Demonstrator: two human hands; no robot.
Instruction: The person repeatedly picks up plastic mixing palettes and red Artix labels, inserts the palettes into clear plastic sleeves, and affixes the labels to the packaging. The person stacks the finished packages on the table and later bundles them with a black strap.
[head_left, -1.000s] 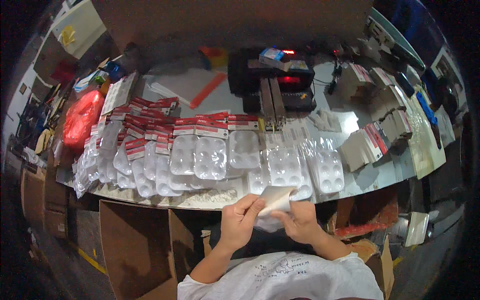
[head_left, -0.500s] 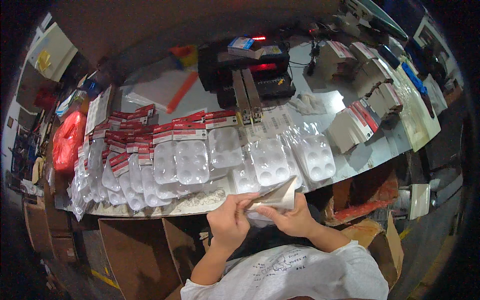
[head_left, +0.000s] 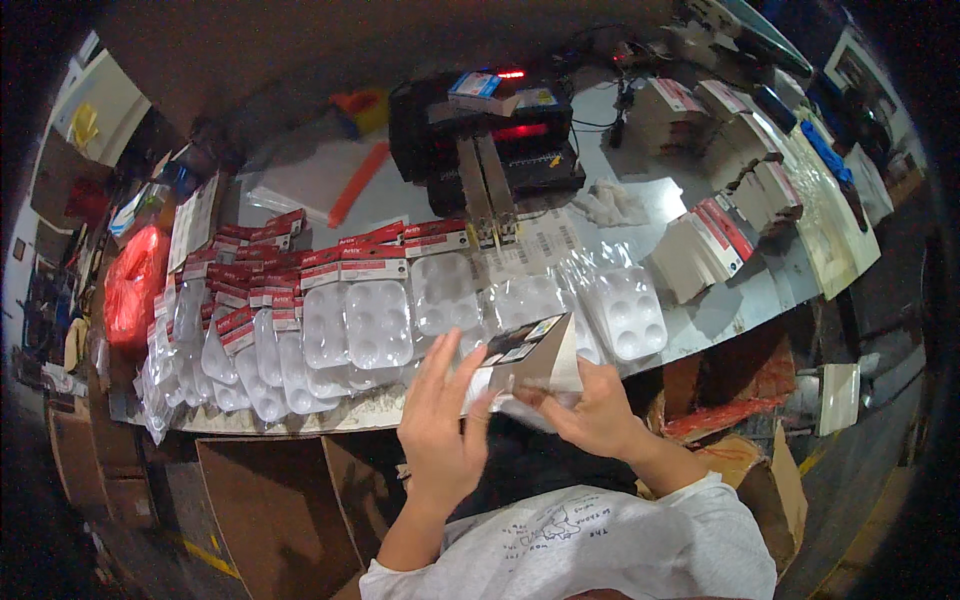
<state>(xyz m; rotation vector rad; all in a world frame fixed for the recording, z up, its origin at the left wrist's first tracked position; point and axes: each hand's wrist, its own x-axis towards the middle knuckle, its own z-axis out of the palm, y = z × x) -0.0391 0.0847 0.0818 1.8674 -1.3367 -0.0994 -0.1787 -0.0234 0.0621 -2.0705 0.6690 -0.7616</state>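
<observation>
Card [head_left: 548, 358], folded with a printed panel uppermost, is held up just off the near edge of the surface [head_left: 735, 325], in front of the bagged trays. The right hand [head_left: 602, 422] grips its right end, thumb on the near side and fingers behind. The left hand [head_left: 440, 435] is at its left end with fingers wide, stretched out and parted, the thumb standing off from them; whether they press on the card cannot be told. A blurred bit of clear plastic [head_left: 528, 412] shows under the card. Beyond the hands, white trays [head_left: 380, 322] with round wells lie in clear bags, overlapping in a long row, many topped by red-and-white headers [head_left: 375, 262]. More bagged trays [head_left: 628, 315] stand close together to the right, near sheets of labels [head_left: 548, 243]. Behind them is a black machine [head_left: 415, 130] with red lights, two long bars [head_left: 485, 185] reaching forward from it and a small blue-and-white box [head_left: 474, 86] on top. A red strip [head_left: 358, 185] lies left of the machine, a red bag [head_left: 137, 285] sits at the far left, and stacks of cards [head_left: 690, 258] fill the right side. Below the surface stands an open carton [head_left: 262, 510].
</observation>
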